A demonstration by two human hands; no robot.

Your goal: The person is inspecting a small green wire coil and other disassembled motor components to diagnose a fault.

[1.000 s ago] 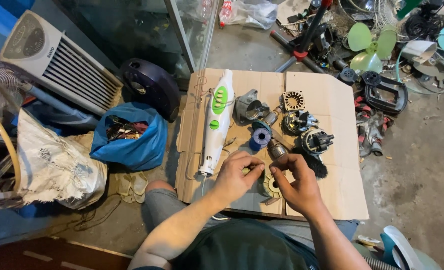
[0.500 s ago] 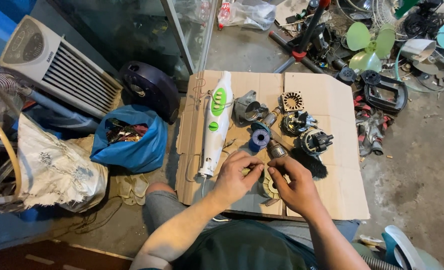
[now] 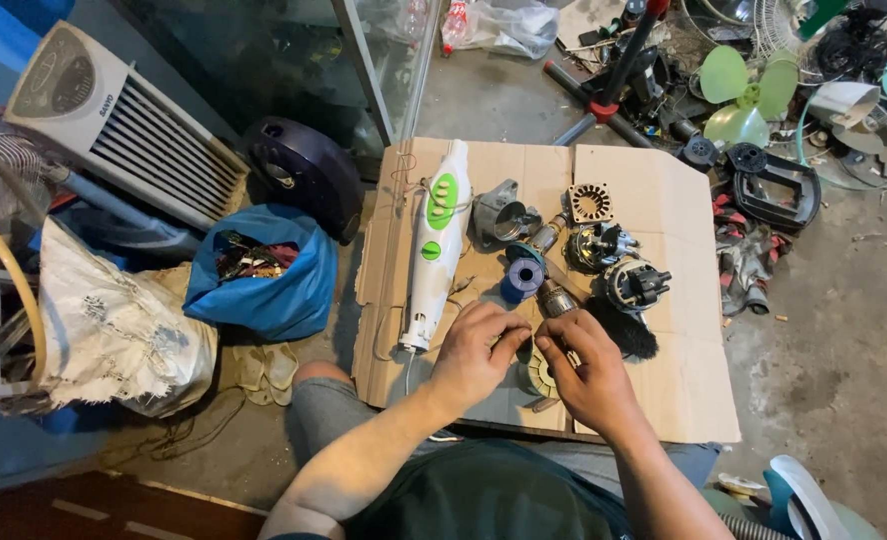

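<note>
My left hand (image 3: 476, 352) and my right hand (image 3: 582, 368) meet over the near edge of a cardboard sheet (image 3: 684, 390), fingertips pinched together above a round wound motor part (image 3: 537, 377) that shows between them. What the fingertips pinch is too small to see. Just beyond lie a brown rotor piece (image 3: 557, 298) and a blue spool (image 3: 523, 279). A white fan housing with green buttons (image 3: 437, 243) lies to the left of my left hand.
Further on the cardboard lie a grey motor casing (image 3: 500, 215), a stator ring (image 3: 591, 202), two motor assemblies (image 3: 619, 265) and a black brush (image 3: 626, 337). A blue bag (image 3: 264, 285), a white air cooler (image 3: 114, 130) and green fan blades (image 3: 749, 95) surround it.
Both hands stay over the round motor part; the fingertips have drawn closer together. The brown rotor piece, earlier by my right fingers, now lies uncovered just beyond them.
</note>
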